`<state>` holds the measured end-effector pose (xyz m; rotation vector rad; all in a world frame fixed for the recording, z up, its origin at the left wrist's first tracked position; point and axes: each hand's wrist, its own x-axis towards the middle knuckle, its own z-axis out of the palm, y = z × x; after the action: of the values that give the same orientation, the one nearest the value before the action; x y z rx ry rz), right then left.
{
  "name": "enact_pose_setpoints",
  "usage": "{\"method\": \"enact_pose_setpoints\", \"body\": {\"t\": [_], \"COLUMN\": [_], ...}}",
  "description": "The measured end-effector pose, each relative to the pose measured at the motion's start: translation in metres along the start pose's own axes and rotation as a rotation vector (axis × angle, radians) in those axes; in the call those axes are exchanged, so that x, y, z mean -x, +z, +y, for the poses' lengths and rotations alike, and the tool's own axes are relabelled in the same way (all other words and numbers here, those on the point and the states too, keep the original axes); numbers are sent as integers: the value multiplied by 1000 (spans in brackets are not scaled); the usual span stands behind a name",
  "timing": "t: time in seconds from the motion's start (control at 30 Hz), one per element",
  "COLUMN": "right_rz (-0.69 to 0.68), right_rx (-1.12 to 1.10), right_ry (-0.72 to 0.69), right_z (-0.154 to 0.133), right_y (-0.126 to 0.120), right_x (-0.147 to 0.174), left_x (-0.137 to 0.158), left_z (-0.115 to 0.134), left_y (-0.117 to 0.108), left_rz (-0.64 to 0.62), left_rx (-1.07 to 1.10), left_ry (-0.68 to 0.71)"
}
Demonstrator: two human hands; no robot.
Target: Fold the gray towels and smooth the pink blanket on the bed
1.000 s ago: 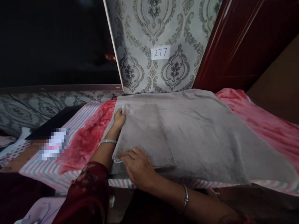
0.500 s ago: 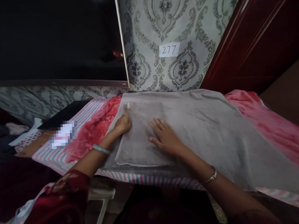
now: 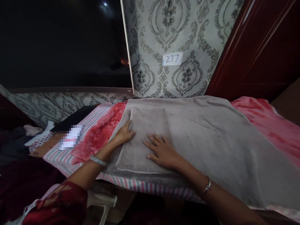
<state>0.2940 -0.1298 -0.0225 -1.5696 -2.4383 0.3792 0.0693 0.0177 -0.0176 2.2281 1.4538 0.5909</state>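
From my end I see R hand (image 3: 163,153) flat w/ fingers spread on folded grey cloth (image 3: 146,125), atop wider grey blanket (image 3: 215,146); L hand (image 3: 123,133) at cloth's L edge, thumb parted from fingers.

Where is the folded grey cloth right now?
In the head view, the folded grey cloth lies left of centre on the wider grey spread, with the left hand at its left edge and the right hand on top.

Bare right hand (image 3: 163,153) now spread, folded grey plush cloth (image 3: 149,120) beneath its palm, near corner let go, bare left hand (image 3: 123,133) slid toward the wearer.
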Motion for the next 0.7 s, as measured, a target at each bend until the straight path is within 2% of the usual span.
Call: {"method": "enact_pose_setpoints", "body": {"t": [0.17,0.3,0.37,0.47,0.53,0.6,0.7], "right_rz": [-11,-18,11,162,283,360,386], "right_rx": [-34,-36,-44,-34,10,69,148], "right_ry": [-24,-64,-66,52,176,255,263], "right_z": [-4,1,6,17,25,34,50], "right_y": [-2,-12,-21,-38,-47,-52,-45], "right_x": [2,-7,-19,-48,-71,-93,-118], "left_x": [31,29,20,-1,-19,-37,-58], "left_z": [-7,2,16,46,65,78,79], "left_y": [7,-8,-17,-18,-10,3,24], "left_rz": [35,-72,-60,47,53,25,17], "left_rx": [-49,-204,-314,-418,-435,-443,-504], "left_ry": [77,-5,-49,43,149,191,196]}}
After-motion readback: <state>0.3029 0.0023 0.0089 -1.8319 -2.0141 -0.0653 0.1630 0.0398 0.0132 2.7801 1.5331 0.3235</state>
